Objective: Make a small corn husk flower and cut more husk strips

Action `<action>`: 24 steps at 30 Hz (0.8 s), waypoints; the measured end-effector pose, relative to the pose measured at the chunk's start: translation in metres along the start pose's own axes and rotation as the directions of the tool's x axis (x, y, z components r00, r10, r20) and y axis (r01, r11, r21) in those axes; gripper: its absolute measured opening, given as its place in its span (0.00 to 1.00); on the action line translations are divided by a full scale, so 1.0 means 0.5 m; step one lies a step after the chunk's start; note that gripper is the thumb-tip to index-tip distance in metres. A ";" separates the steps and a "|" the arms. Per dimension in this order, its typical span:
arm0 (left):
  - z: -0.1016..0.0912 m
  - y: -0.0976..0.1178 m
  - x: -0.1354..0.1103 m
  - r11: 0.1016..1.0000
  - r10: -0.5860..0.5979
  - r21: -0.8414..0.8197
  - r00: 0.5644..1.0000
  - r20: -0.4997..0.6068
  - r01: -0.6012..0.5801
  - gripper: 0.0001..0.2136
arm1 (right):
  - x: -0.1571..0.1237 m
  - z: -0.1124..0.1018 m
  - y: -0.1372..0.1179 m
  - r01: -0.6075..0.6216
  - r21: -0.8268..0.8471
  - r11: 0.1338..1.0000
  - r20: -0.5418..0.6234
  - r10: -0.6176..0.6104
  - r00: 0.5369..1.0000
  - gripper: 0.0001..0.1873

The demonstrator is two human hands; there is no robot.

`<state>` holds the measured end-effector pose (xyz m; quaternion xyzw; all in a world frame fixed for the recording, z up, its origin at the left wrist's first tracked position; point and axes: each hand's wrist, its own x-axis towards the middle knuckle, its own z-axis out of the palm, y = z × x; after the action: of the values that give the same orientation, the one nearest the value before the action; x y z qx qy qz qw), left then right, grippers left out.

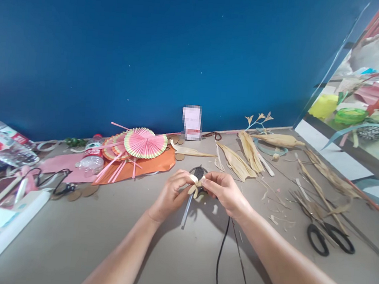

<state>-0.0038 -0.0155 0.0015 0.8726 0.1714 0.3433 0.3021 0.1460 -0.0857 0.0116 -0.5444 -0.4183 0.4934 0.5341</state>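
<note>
My left hand (171, 193) and my right hand (226, 191) meet above the middle of the table. Between their fingertips is a small pale flower (195, 191) that looks made of dried corn husk, with several petals pointing downward. Both hands are closed in a pinch on its petals. Just behind it lies a dark textured object (199, 172), partly hidden by my fingers, whose kind I cannot make out. A translucent whitish stick (186, 212) slants down below the flower; whether they are joined, I cannot tell.
Dried husks (236, 161) and scraps lie at the back right, near black-handled scissors (330, 239). Pink paper fans (145, 143) rest on orange paper at the back left, beside a plastic bottle (91, 157). A black cord (221, 256) runs toward the front edge. A blue wall (185, 48) rises behind.
</note>
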 end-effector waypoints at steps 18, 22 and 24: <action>0.015 0.005 -0.006 0.849 -0.379 -0.404 0.925 -0.022 0.339 0.08 | -0.008 0.010 0.003 0.118 -0.051 0.992 0.046 -0.116 0.992 0.09; 0.020 -0.004 -0.010 0.799 -0.415 -0.476 0.910 0.007 0.368 0.11 | -0.008 0.017 0.018 0.199 -0.216 0.956 -0.008 -0.205 0.979 0.11; 0.020 -0.004 -0.011 0.787 -0.415 -0.493 0.909 0.022 0.371 0.12 | -0.007 0.018 0.023 0.211 -0.244 0.946 -0.016 -0.221 0.975 0.10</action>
<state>-0.0005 -0.0210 -0.0083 0.6973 0.2706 0.3427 0.5684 0.1359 -0.0888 0.0011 -0.5665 -0.5207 0.3656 0.5237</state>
